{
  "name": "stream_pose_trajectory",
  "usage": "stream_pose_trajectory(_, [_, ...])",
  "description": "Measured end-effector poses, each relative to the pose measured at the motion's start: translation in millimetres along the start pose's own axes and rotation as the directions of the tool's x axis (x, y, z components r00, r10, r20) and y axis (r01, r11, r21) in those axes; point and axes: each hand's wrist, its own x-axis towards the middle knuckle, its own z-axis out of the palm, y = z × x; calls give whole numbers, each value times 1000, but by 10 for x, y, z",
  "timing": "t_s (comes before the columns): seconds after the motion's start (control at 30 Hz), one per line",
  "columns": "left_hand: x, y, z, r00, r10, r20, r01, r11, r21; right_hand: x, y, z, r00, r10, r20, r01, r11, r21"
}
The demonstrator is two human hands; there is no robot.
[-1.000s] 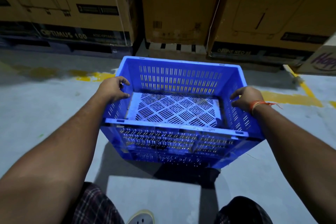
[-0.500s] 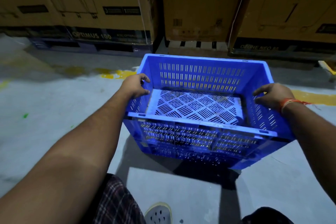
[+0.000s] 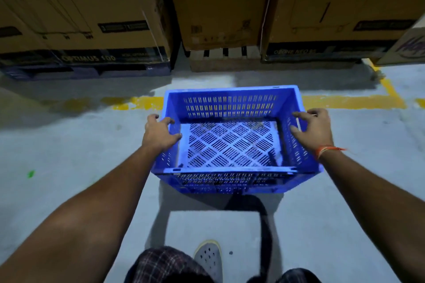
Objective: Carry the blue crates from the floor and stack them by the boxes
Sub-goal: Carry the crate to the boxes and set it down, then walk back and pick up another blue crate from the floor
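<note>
An empty blue crate (image 3: 230, 108) with slotted walls and a perforated bottom is in front of me, low over the grey floor, across a yellow line. My left hand (image 3: 158, 133) grips its left rim, thumb inside the wall. On the right rim my right hand (image 3: 314, 128), with an orange thread at the wrist, curls its fingers over the edge. Whether the crate rests on the floor I cannot tell. Just beyond it stand tall cardboard boxes (image 3: 218, 7).
More big boxes stand left (image 3: 92, 7) and right (image 3: 333, 7), the left one on a dark pallet (image 3: 92, 71). A yellow floor line (image 3: 351, 101) runs in front of them. My grey shoe (image 3: 209, 257) is behind the crate.
The crate has gone forward and down towards the floor, closer to the boxes. Both hands stay on its side rims.
</note>
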Motion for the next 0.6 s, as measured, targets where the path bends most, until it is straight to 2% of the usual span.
stream_pose_trajectory(0.2, [-510,847,-1135,979,169,112,-147,972,-184,-499,-802,-1250,995,50,92,-68,977,203])
stream_pose_trajectory(0.4, [-1574,1803,-2402,927,334,168,-252,890,-379,-1309,-1595,-2741,978,134,157,-174,945,277])
stream_pose_trajectory(0.6, [-2298,2422,-2888,793,544,275,-389,798,-460,-2245,-1948,-3504,945,313,99,-327,871,368])
